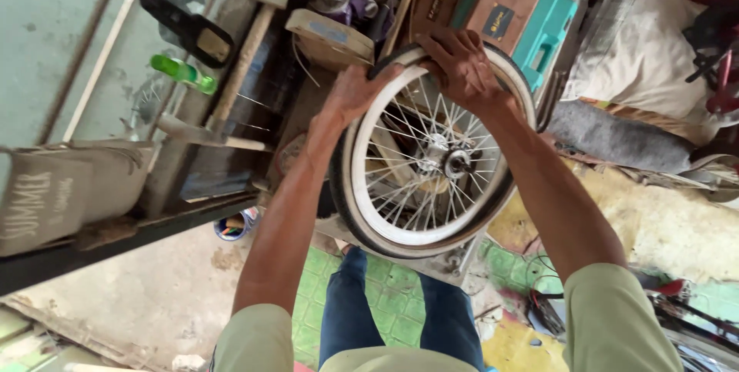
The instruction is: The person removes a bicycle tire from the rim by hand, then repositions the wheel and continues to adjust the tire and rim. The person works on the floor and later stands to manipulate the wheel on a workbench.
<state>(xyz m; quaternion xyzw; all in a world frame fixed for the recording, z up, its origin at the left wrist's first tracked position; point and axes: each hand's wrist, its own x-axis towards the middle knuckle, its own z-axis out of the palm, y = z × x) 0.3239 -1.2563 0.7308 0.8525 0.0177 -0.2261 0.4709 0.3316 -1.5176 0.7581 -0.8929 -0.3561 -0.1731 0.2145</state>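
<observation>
- Left hand (356, 93) is seen at about ten o'clock on the wheel (431, 158), its palm laid flat against the white rim (362, 187) and its fingers curled over the black tyre (385, 66); the tyre edge is gripped rather than pinched.
- At the far left of the view, a green bottle (183, 72) and a black-handled tool (188, 25) are seen lying well apart from both hands.
- A grey cloth bag (58, 195) is hung at the left edge, near nine o'clock in the view.
- The wheel is held upright in front of the person, above the knees in blue trousers (385, 318), with its spokes and hub (446, 160) turned toward the camera.
- The tyre is seated around most of the rim; at twelve o'clock, between the two hands, its bead is seen lifted clear of the rim.
- From the left hand, that lifted stretch lies toward one o'clock; from the right hand, it lies toward nine o'clock. It is touched by both hands, so neither can be called the nearer.
- Right hand (462, 64) is placed at about one o'clock on the wheel, fingers spread and pressed down over the tyre, thumb side toward the left hand.
- A brown and teal box (531, 21) is seen just behind the right hand, at the top of the wheel.
- Grey and white cloth (639, 48) is piled at the right, well apart from the wheel.
</observation>
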